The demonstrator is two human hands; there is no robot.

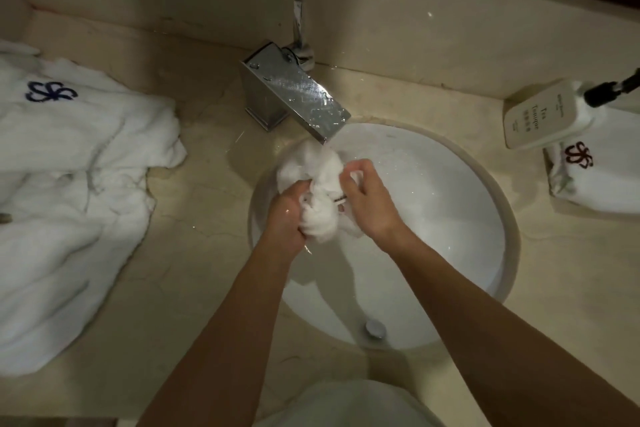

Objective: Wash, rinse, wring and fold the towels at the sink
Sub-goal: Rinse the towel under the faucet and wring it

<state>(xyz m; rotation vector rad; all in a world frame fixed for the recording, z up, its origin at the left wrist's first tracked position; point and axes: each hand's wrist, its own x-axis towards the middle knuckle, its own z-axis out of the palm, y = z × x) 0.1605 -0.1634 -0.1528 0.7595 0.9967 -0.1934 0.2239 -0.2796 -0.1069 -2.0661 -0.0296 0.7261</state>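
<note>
Under the tap, over the basin's back-left edge, you've got the wet towel bunched between both hands. Your left hand grips its lower end, your right hand pinches the upper part; hands close together. Sink bowl is open to your right and toward you. Towel pile crowds the left counter; soap bottle and folded towel sit far right.
</note>
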